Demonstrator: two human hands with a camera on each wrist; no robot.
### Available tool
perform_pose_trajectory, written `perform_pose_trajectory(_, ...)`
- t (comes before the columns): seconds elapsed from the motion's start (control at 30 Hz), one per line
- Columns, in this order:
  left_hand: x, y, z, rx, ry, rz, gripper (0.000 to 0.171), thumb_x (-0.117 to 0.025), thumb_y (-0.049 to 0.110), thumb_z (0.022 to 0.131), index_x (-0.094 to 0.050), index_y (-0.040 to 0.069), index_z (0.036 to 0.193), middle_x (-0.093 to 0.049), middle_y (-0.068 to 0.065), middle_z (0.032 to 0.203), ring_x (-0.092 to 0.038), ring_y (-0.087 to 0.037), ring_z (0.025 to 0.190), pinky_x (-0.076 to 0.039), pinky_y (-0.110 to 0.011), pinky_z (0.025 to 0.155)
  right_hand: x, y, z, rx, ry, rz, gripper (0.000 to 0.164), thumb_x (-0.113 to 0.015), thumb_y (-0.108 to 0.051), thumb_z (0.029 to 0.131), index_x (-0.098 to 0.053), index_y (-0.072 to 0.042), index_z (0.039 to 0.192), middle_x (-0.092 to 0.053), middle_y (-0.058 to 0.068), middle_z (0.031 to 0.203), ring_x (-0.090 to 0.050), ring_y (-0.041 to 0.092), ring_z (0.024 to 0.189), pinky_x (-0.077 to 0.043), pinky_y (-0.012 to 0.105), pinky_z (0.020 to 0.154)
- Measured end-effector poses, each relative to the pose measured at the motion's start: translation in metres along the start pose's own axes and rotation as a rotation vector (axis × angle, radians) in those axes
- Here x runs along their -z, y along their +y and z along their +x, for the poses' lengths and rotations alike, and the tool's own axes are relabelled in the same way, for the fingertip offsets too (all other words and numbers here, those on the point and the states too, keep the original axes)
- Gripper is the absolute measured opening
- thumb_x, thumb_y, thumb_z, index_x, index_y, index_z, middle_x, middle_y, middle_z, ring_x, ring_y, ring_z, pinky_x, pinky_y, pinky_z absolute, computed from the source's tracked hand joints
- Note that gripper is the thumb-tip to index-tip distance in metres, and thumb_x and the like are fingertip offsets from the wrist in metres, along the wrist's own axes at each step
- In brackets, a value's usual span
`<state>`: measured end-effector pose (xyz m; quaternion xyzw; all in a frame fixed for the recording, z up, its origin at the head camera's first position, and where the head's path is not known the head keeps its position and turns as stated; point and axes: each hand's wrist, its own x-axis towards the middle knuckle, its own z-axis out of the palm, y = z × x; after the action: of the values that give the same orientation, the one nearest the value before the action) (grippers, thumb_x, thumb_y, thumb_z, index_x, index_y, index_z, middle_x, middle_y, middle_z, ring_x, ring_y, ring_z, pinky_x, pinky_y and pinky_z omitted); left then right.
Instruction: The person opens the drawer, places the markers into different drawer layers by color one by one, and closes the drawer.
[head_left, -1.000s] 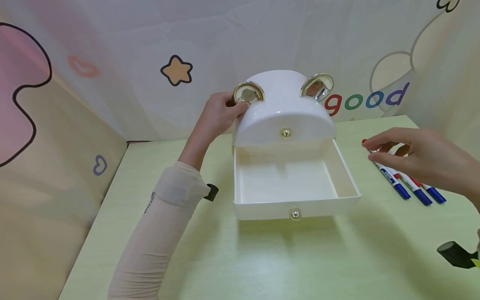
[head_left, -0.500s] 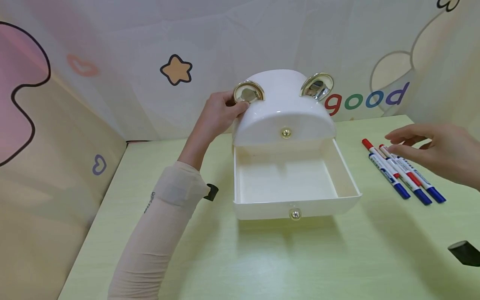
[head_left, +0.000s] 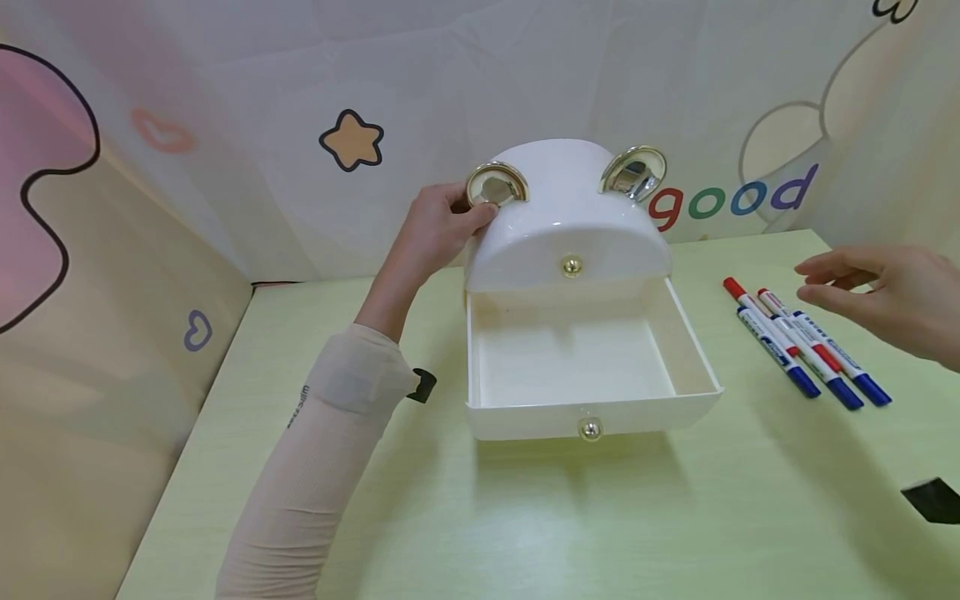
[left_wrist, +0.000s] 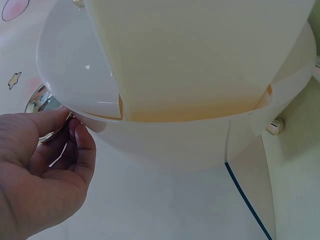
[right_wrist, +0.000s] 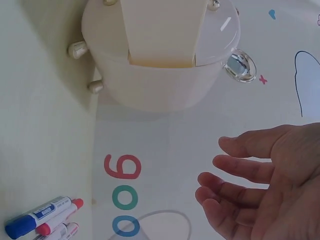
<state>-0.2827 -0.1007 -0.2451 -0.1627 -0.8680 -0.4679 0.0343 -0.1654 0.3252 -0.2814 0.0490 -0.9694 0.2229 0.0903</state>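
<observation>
A white rounded drawer box [head_left: 562, 183] with gold ear-shaped trims stands on the table, its lower drawer [head_left: 540, 423] pulled out with nothing inside. My left hand [head_left: 438, 229] pinches the box's left gold ear [head_left: 498, 185] between thumb and fingers. In the left wrist view that hand [left_wrist: 50, 170] sits at the box's upper edge, beside the drawer. Several red- and blue-capped markers [head_left: 780, 354] lie side by side to the right of the box. Beyond their right side hovers my right hand [head_left: 888, 296], fingers loosely bent and holding nothing, as the right wrist view confirms.
A pale green table [head_left: 375, 517] carries everything. Behind it hangs a printed cloth backdrop [head_left: 450, 75] with a star and the word "good", and more cloth closes off the left side. Small knob feet [right_wrist: 77, 49] show under the box.
My right hand has drawn back to the right, away from the markers, which lie where they were. My left hand stays on the ear, and the box and drawer have not moved.
</observation>
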Motion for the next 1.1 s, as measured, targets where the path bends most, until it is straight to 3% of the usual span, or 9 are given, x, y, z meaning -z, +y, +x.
perform_pose_trajectory(0.23, 0.000, 0.000, 0.000, 0.006, -0.001, -0.007, 0.016, -0.066, 0.016, 0.101, -0.070, 0.001, 0.099, -0.060, -0.004, 0.084, -0.053, -0.017, 0.084, -0.043, -0.025, 0.073, 0.000, 0.010, 0.003, -0.048, -0.038, -0.003, 0.028, -0.065, -0.005, 0.101, -0.059, 0.018, 0.117, -0.064, 0.034, 0.098, -0.061, 0.045, 0.085, -0.047, 0.025, 0.052)
perform_pose_trajectory(0.43, 0.001, 0.001, -0.001, 0.006, -0.004, -0.006, 0.016, -0.066, 0.016, 0.101, -0.070, 0.001, 0.100, -0.061, -0.005, 0.086, -0.053, -0.017, 0.084, -0.043, -0.025, 0.074, -0.008, 0.034, 0.010, -0.083, -0.052, 0.017, 0.032, -0.063, -0.008, 0.102, -0.058, 0.018, 0.119, -0.064, 0.035, 0.101, -0.062, 0.039, 0.080, -0.050, 0.025, 0.053)
perform_pose_trajectory(0.67, 0.002, -0.001, 0.000, 0.012, -0.007, -0.002, 0.017, -0.066, 0.016, 0.102, -0.071, 0.000, 0.104, -0.061, -0.005, 0.088, -0.053, -0.017, 0.086, -0.043, -0.025, 0.075, -0.018, 0.059, 0.019, -0.098, -0.096, -0.006, 0.037, -0.061, -0.012, 0.104, -0.055, 0.019, 0.124, -0.061, 0.039, 0.107, -0.060, 0.048, 0.089, -0.049, 0.025, 0.056)
perform_pose_trajectory(0.93, 0.002, -0.001, 0.000, 0.005, -0.008, 0.008, 0.016, -0.066, 0.016, 0.101, -0.071, 0.001, 0.103, -0.061, -0.005, 0.087, -0.053, -0.017, 0.086, -0.043, -0.025, 0.075, -0.030, 0.078, 0.032, -0.123, -0.148, -0.039, 0.043, -0.058, -0.016, 0.104, -0.051, 0.019, 0.129, -0.057, 0.042, 0.113, -0.055, 0.055, 0.096, -0.055, 0.037, 0.059)
perform_pose_trajectory(1.1, 0.001, 0.000, -0.001, 0.013, -0.015, 0.004, 0.016, -0.065, 0.016, 0.102, -0.070, 0.001, 0.105, -0.061, -0.006, 0.089, -0.053, -0.018, 0.087, -0.043, -0.025, 0.075, -0.038, 0.087, 0.042, -0.148, -0.172, -0.050, 0.042, -0.061, -0.015, 0.102, -0.053, 0.018, 0.127, -0.057, 0.041, 0.113, -0.054, 0.053, 0.095, -0.054, 0.039, 0.059)
